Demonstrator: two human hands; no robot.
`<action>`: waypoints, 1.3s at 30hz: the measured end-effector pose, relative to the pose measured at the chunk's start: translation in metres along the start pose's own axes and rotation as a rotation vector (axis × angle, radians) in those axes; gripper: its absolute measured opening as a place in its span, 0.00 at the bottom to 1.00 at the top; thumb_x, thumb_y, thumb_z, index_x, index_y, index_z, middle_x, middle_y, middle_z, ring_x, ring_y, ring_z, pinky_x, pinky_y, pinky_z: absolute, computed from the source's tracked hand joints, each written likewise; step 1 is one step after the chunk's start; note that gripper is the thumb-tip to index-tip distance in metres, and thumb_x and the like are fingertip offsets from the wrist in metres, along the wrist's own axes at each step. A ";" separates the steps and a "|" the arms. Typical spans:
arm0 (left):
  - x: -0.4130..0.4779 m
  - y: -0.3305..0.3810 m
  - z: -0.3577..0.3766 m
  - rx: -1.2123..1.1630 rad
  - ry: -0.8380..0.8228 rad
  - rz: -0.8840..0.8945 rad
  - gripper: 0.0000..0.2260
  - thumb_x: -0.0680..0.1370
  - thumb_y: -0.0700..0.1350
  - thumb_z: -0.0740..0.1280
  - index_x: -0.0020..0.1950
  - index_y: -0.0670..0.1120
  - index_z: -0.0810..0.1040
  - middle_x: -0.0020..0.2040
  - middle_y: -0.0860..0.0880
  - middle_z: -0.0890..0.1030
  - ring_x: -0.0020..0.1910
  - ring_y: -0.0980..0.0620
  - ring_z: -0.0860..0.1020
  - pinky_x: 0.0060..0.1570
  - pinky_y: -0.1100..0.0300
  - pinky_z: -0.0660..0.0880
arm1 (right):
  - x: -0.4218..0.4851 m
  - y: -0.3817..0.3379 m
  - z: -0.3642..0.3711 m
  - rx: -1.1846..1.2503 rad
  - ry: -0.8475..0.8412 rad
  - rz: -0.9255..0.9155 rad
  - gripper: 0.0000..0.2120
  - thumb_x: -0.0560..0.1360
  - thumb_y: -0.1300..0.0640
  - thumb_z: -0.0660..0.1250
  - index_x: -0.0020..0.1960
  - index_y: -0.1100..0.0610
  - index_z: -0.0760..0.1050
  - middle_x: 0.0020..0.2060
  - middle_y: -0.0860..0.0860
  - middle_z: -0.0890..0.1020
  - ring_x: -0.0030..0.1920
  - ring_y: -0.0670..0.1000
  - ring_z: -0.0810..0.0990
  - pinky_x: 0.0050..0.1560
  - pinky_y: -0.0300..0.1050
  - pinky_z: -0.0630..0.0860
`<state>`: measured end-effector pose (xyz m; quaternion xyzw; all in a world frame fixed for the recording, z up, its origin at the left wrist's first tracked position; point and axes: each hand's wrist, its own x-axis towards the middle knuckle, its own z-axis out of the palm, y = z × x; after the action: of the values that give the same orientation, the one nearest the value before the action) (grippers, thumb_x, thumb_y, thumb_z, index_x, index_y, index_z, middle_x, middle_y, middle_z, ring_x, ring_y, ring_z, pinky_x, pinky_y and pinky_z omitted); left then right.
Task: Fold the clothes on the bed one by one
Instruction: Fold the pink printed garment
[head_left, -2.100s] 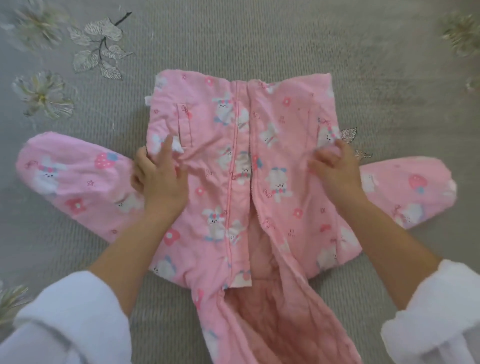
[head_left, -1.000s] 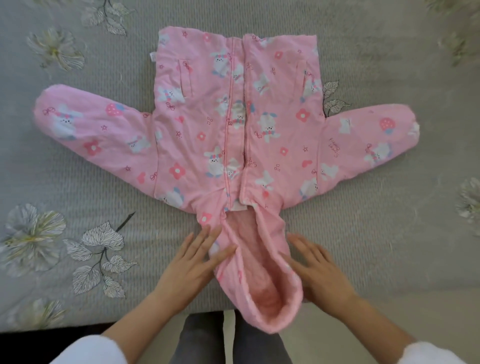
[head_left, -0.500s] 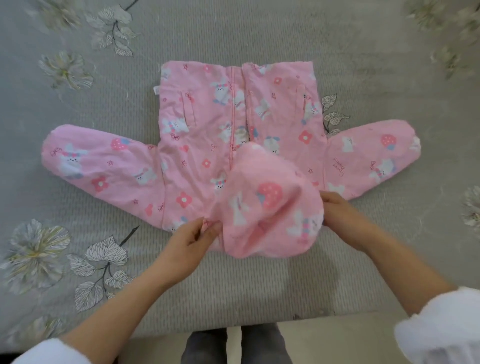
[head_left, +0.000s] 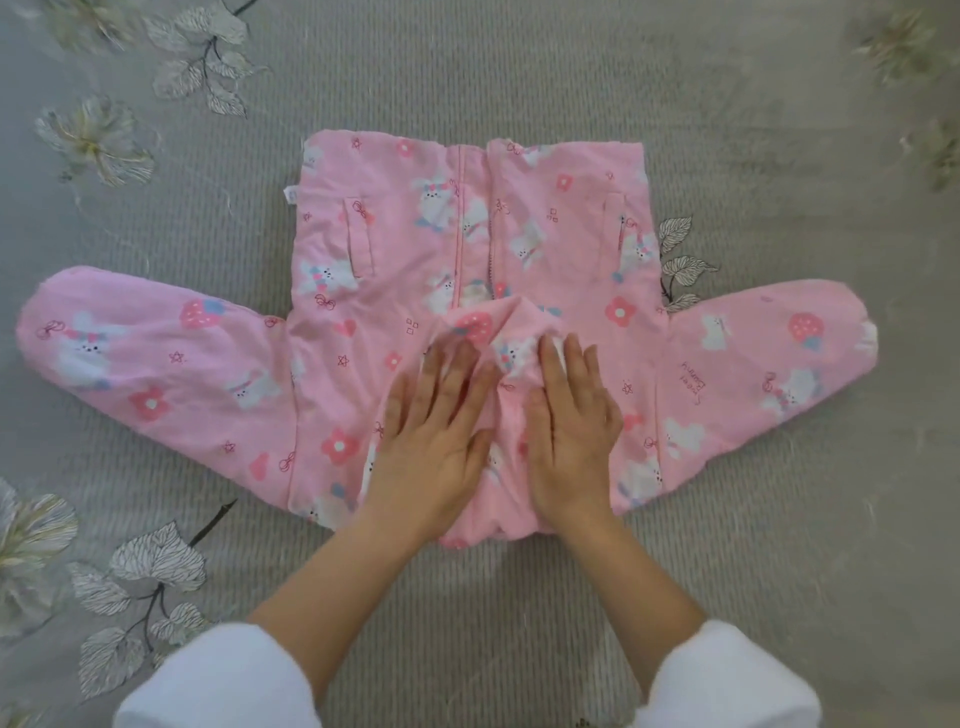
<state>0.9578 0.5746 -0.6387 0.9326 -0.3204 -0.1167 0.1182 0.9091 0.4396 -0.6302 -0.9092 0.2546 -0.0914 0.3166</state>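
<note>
The pink jacket is soft matt cloth, padded-looking and lightly creased, printed with rabbits, flowers and strawberries, with a zip down its front. The bedspread beneath is matt grey cloth with a fine ribbed weave and a printed leaf-and-flower pattern. Near, the white sleeves look thick and fleecy.
</note>
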 end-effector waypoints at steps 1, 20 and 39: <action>0.009 -0.006 0.005 0.002 -0.012 -0.026 0.28 0.80 0.54 0.51 0.78 0.52 0.45 0.79 0.50 0.47 0.78 0.49 0.45 0.73 0.47 0.47 | 0.009 0.006 0.003 -0.097 -0.040 -0.029 0.24 0.80 0.48 0.47 0.76 0.46 0.56 0.76 0.48 0.59 0.76 0.49 0.54 0.70 0.50 0.51; 0.059 -0.008 0.041 0.089 -0.045 -0.133 0.34 0.74 0.59 0.52 0.78 0.53 0.44 0.78 0.39 0.51 0.76 0.39 0.52 0.70 0.37 0.47 | 0.043 0.067 -0.015 0.111 -0.143 0.018 0.25 0.79 0.47 0.48 0.76 0.45 0.55 0.73 0.44 0.63 0.74 0.44 0.57 0.72 0.44 0.52; 0.069 -0.001 0.022 -0.028 -0.310 -0.207 0.34 0.66 0.65 0.35 0.64 0.60 0.18 0.68 0.49 0.19 0.70 0.49 0.23 0.62 0.51 0.21 | 0.086 0.021 -0.062 0.253 0.261 0.143 0.27 0.75 0.55 0.61 0.74 0.55 0.65 0.51 0.50 0.75 0.53 0.52 0.74 0.55 0.44 0.70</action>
<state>1.0044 0.5288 -0.6699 0.9296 -0.2356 -0.2751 0.0678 0.9540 0.3477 -0.5947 -0.8223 0.3438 -0.2170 0.3982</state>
